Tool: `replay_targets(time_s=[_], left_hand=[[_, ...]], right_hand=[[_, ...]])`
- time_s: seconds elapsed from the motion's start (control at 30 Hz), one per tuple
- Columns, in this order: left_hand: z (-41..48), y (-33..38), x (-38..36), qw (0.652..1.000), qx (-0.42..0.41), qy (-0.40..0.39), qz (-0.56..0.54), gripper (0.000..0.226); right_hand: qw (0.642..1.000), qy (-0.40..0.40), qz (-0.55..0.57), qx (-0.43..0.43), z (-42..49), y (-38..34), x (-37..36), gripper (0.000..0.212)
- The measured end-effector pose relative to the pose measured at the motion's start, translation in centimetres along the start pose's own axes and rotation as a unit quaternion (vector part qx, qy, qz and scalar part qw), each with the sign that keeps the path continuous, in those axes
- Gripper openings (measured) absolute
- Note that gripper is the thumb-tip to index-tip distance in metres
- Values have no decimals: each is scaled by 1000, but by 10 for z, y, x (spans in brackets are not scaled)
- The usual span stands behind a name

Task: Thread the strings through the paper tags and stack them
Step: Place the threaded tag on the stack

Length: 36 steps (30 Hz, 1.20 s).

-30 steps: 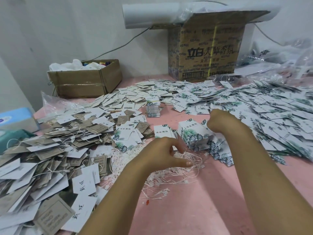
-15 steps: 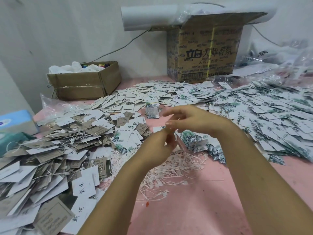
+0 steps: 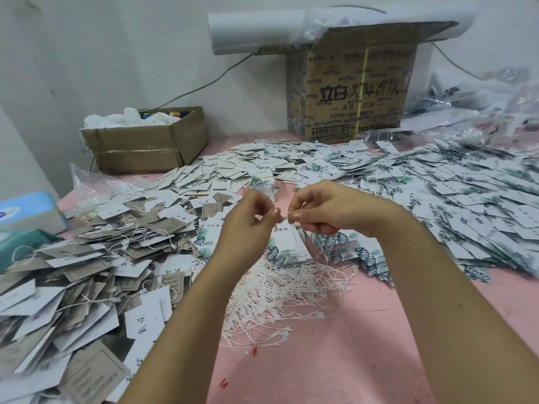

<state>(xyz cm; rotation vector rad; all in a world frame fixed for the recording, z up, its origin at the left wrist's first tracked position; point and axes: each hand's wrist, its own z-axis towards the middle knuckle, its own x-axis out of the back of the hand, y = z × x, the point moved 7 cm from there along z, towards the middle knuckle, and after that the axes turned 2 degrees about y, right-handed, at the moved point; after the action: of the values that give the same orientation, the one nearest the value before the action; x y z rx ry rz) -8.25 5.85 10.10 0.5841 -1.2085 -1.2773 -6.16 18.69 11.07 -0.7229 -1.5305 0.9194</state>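
Note:
My left hand (image 3: 252, 217) and my right hand (image 3: 326, 209) meet above the middle of the pink table (image 3: 364, 345). Between their fingertips they pinch a thin white string (image 3: 285, 218). A white tag with a leaf print (image 3: 287, 246) hangs just below the fingers; the fingers hide its top edge. A tangle of loose white strings (image 3: 280, 295) lies on the table under my hands. Grey and white tags with strings on them form a heap (image 3: 81, 266) at the left. Leaf-print tags spread in a wide pile (image 3: 437, 193) at the right.
An open low cardboard box (image 3: 145, 141) stands at the back left, a tall printed carton (image 3: 350, 91) at the back centre with a white roll (image 3: 256, 30) on top. A blue tissue pack (image 3: 27, 211) sits at the left edge. Clear plastic bags (image 3: 495, 118) lie back right.
My right hand came from the leaf-tag pile to meet the left. Both hands rose from the string tangle and now pinch a string with a tag between them.

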Motion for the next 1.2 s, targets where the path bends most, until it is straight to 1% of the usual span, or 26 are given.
replay_targets(time_s=[0.1,0.2,0.3,0.43,0.5,0.57,0.67,0.73,0.87,0.93,1.0,1.07,1.1,1.13,1.2], left_hand=[[-1,0,-2,1000,-6,-12,-1,17],[1,-6,1,1000,-1,-12,18,16],[3,-14,7,1000,15,-14,14,12],[4,-19,6,999,20,-36,33,7],[5,-21,6,998,22,-35,44,9],[6,-25,9,996,22,-26,78,11],[6,-36,8,985,28,-51,160,10],[3,-45,4,979,42,-82,182,8],[1,-49,-7,980,41,-129,143,10],[-2,-48,-13,976,46,-174,121,15],[-7,-49,-22,962,62,-242,107,12],[-15,-50,-30,947,83,-295,98,14],[-16,-51,-32,945,86,-299,101,19],[-15,-51,-32,949,81,-284,111,23],[-9,-52,-29,966,59,-207,141,26]], right_hand=[[999,23,-25,-17,-2,4,7,14],[993,94,-68,-33,-5,10,28,13],[984,152,-77,-51,-10,19,49,18],[978,168,-93,-80,-12,29,57,24],[974,179,-96,-100,-11,34,58,25],[968,205,-92,-112,-11,37,64,24],[958,267,-36,-99,-14,38,76,23],[954,291,0,-74,-15,37,79,23],[947,317,39,-30,-16,31,78,23],[942,330,56,-10,-16,28,78,26],[938,329,110,8,-15,25,76,26],[931,309,195,22,-13,23,71,24],[927,300,225,21,-12,23,69,24],[926,295,235,12,-13,24,68,25],[935,290,200,-35,-12,31,67,26]])
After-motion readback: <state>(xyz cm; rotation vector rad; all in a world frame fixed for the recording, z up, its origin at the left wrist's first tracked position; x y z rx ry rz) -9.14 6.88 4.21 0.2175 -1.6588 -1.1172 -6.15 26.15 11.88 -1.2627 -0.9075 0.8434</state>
